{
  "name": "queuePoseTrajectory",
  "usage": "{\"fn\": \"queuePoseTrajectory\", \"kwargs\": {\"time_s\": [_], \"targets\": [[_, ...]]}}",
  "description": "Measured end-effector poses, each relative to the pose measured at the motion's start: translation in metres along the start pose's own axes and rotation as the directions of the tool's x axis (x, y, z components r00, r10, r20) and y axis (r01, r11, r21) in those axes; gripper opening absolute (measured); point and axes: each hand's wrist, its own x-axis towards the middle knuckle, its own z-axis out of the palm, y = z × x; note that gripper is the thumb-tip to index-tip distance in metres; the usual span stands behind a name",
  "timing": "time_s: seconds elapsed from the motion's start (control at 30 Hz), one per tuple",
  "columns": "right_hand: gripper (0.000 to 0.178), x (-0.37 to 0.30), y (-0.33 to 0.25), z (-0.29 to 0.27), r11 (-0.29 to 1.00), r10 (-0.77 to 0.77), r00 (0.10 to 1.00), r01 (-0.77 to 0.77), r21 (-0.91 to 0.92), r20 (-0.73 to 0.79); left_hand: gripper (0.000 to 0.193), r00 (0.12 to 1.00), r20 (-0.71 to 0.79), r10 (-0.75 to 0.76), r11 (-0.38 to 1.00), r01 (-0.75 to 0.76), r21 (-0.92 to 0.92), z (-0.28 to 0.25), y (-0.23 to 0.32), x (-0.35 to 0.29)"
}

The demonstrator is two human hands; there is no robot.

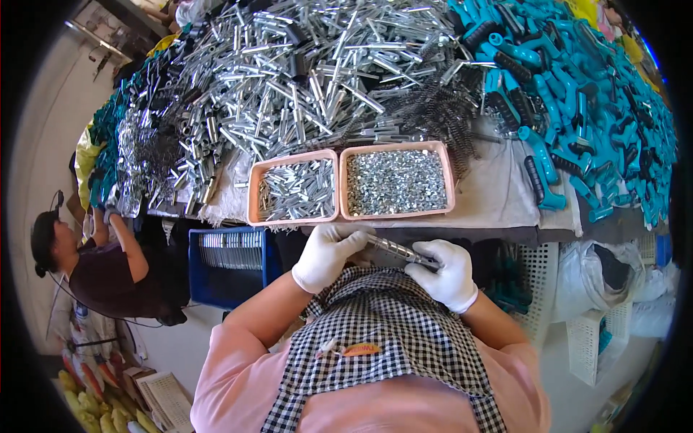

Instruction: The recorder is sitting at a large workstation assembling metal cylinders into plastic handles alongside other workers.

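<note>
My left hand, in a white glove, is closed round one end of a shiny slotted metal tube. The other end is gripped in my gloved right hand, so the tube slants down to the right in front of my checkered apron. Just beyond my hands, at the table's near edge, stand two pink trays. Short metal pins fill the left tray; small shiny metal pieces, too fine to name, fill the right tray. My fingers hide both ends of the tube.
A heap of metal tubes covers the table, with dark springs beside it and teal-and-black handles at right. A blue crate of metal rods stands below the table's left part. Another person works at far left.
</note>
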Motion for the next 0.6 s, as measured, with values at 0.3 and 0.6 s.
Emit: {"fn": "queuePoseTrajectory", "kwargs": {"time_s": [0.3,0.6], "targets": [[0.041,0.000,0.015,-0.018,0.997,-0.038,0.994,0.045,0.069,-0.100,0.034,0.992,0.124,0.014,0.987,-0.034,0.159,0.037,0.014,0.015],[0.034,0.002,0.040,-0.045,0.965,0.140,0.972,-0.091,0.248,-0.191,0.042,0.923,0.314,0.222,0.763,-0.365,0.533,0.074,0.046,0.060]]}}
